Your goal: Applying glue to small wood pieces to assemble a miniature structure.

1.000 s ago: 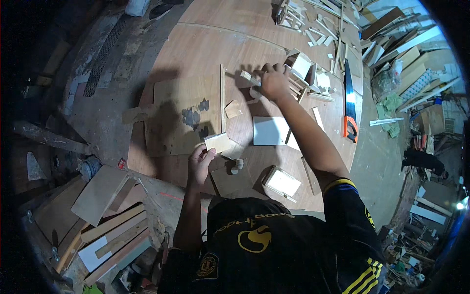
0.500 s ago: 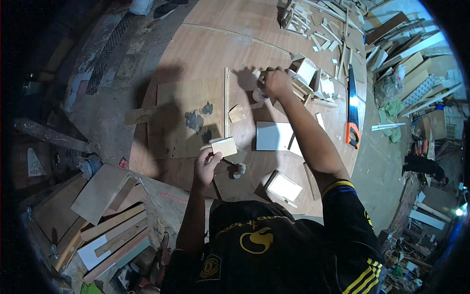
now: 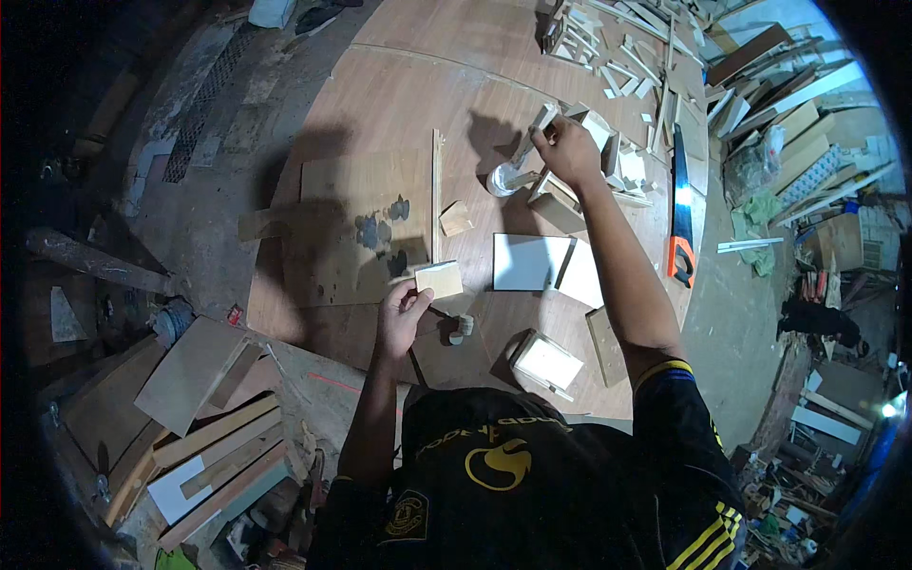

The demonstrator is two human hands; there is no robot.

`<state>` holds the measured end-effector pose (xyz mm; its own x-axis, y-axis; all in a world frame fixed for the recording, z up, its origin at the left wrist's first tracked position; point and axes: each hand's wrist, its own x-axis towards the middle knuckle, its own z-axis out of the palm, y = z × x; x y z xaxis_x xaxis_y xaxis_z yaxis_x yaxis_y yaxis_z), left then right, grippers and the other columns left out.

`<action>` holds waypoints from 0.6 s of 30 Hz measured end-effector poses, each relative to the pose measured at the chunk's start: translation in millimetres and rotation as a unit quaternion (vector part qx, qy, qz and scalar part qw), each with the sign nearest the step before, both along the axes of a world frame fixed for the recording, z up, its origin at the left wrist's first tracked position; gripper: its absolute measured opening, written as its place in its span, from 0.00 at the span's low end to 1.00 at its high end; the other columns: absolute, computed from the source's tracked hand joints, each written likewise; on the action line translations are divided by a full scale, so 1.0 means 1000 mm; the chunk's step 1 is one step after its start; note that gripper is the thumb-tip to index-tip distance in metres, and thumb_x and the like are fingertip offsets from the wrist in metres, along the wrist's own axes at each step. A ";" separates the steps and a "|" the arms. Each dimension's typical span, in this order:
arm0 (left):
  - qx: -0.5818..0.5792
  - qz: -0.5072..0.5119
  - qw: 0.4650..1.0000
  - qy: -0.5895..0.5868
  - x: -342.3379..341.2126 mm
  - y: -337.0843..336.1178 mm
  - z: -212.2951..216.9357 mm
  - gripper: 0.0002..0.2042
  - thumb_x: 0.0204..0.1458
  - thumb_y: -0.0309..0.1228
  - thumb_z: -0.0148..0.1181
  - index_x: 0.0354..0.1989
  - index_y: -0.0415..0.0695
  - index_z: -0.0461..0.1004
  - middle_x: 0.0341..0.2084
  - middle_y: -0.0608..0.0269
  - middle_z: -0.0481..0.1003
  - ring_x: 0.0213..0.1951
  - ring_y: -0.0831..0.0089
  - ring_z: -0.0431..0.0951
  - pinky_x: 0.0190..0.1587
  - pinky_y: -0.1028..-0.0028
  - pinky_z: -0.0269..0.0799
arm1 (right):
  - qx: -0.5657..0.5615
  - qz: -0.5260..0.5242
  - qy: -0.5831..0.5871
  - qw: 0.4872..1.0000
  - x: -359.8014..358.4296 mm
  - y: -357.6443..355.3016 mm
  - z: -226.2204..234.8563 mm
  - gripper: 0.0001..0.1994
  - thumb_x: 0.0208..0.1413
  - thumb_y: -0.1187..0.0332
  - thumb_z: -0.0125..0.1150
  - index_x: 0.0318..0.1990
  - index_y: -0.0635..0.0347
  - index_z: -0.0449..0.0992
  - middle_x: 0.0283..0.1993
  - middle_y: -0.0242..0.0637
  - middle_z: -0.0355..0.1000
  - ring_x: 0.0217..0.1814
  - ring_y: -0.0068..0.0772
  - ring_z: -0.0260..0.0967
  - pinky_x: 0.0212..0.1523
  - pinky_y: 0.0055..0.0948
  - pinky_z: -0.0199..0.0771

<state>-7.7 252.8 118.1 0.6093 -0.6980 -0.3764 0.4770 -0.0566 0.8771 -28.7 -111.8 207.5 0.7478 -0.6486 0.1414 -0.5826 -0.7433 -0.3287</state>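
My left hand point(image 3: 402, 318) pinches a small rectangular wooden block point(image 3: 439, 280) by its lower left corner, with a narrow pale strip along the block's top edge. Farther off and to the right, my right hand point(image 3: 573, 157) is closed around a pale flat stick point(image 3: 544, 118), whose kind I cannot make out. The stick slants down toward a small clear container point(image 3: 498, 181) on the table. Beside that hand sit small box-like wooden assemblies point(image 3: 559, 205), partly behind the wrist.
Near my left hand lie a stained wooden board point(image 3: 332, 228), a long thin strip point(image 3: 437, 195) and small round pieces point(image 3: 461, 329). White panels point(image 3: 524, 262) and a small framed box point(image 3: 546, 364) are closer to me. A handsaw point(image 3: 681, 204) rests along the right edge; offcuts point(image 3: 627, 81) lie beyond.
My right hand has shifted right, away from above the clear container, which now shows more fully along with the pale stick. My left hand still holds the block, nearly unmoved.
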 end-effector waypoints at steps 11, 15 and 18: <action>0.000 0.029 1.000 -0.007 -0.005 -0.001 0.024 0.10 0.57 0.26 0.56 0.44 0.36 0.73 0.36 0.68 0.74 0.38 0.82 0.72 0.43 0.81 0.67 | 0.384 -0.169 -0.282 0.863 -0.054 -0.012 0.001 0.16 0.56 0.56 0.57 0.32 0.62 0.78 0.28 0.35 0.74 0.29 0.30 0.71 0.34 0.27 0.70; 0.005 0.026 0.998 -0.049 -0.008 -0.003 0.050 0.09 0.57 0.26 0.55 0.43 0.35 0.72 0.36 0.67 0.74 0.38 0.82 0.71 0.43 0.80 0.67 | 0.623 -0.184 -0.423 0.632 -0.102 0.035 0.035 0.12 0.59 0.57 0.55 0.34 0.57 0.71 0.25 0.34 0.70 0.26 0.27 0.68 0.31 0.26 0.69; -0.013 0.002 0.998 -0.062 -0.011 -0.009 0.077 0.08 0.56 0.25 0.53 0.42 0.35 0.72 0.36 0.66 0.74 0.39 0.81 0.71 0.43 0.79 0.67 | 0.718 -0.136 -0.476 0.489 -0.147 0.069 0.058 0.12 0.59 0.57 0.53 0.34 0.56 0.70 0.24 0.33 0.71 0.29 0.29 0.68 0.35 0.32 0.70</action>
